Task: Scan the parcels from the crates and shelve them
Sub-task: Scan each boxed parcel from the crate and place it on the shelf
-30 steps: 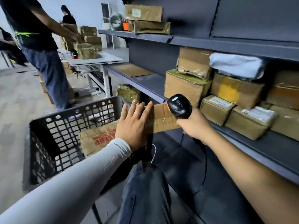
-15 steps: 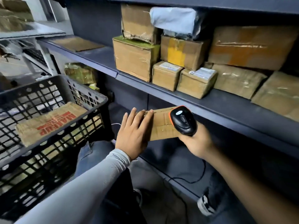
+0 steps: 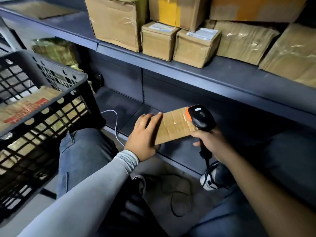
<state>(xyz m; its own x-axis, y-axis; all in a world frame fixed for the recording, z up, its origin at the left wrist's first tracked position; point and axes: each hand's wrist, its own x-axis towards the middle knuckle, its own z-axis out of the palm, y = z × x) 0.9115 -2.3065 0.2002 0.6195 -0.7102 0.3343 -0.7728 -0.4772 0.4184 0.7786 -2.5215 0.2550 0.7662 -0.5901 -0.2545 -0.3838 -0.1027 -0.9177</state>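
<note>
At the left stands the crate (image 3: 42, 93), with one more parcel (image 3: 25, 108) lying inside it, near its front wall. A white cable (image 3: 116, 124) runs on the bottom shelf (image 3: 123, 106) just beside the crate. A second ago the flat box (image 3: 172, 127) was held up at the crate's rim; now it is down at the front edge of the bottom shelf, low and slightly tilted. The left hand (image 3: 143, 135) holds its left end, fingers laid flat and together on top, thumb under it. The right hand (image 3: 210, 141) is curled around the grip of the scanner (image 3: 201, 118), whose head touches the box's right end. I think the scan is finished or nearly so, and the box is about to be shelved. On the shelf above, other boxes (image 3: 159, 40) stand along the front edge.
</note>
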